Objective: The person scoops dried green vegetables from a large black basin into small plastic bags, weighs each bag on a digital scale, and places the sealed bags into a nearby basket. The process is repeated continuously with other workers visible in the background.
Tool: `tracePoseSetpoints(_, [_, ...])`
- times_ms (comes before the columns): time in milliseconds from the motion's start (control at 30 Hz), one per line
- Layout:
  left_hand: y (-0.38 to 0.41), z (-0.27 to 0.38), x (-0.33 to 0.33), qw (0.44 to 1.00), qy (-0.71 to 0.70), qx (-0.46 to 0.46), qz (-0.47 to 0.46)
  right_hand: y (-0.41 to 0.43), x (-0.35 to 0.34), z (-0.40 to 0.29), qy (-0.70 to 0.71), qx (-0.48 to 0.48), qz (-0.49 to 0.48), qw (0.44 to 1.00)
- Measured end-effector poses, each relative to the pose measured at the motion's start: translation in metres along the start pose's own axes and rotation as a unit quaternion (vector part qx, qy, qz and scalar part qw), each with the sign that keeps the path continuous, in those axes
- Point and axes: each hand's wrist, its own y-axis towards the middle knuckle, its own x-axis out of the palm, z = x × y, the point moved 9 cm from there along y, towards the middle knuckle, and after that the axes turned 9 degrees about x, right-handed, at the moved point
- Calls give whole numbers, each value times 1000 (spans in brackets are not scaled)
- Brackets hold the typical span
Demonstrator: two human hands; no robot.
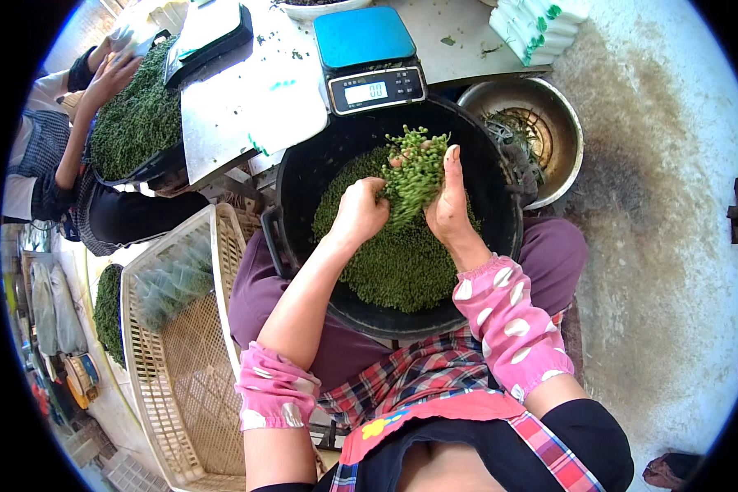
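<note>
A black round tub (399,329) with side handles stands between my knees, holding a heap of small green peppercorn-like berries (399,277). Over the heap, a loose bunch of green berries on stems (413,169), partly blurred, lies between my hands. My left hand (361,209) has its fingers curled at the bunch's left side; whether it grips any stems is hidden. My right hand (452,200) supports the bunch from the right, thumb pointing up, fingers hidden behind the berries. Just beyond the tub, a digital scale (366,37) with a blue plate rests on the table.
A steel basin (569,147) with stems is right of the tub. Clear bags of berries lie in a plastic crate (175,424) at left. Beyond it, a co-worker's hands (113,71) hold a plastic bag over another berry heap (135,123). Rolled white bags (538,31) lie on the table.
</note>
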Motion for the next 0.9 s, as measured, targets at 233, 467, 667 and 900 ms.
tracePoseSetpoints(233, [-1,10,-11,999,-47,5,27,17,3,2,-267,11,-44,963])
tracePoseSetpoints(467, [-1,-5,-8,999,-33,-16,19,10,4,12,-674,131,-44,726])
tracePoseSetpoints(667, [-2,3,-5,997,-40,34,50,9,16,-4,-762,65,18,644])
tracePoseSetpoints(900, [4,9,-7,995,-63,45,58,5,-2,-11,-559,-2,-3,829])
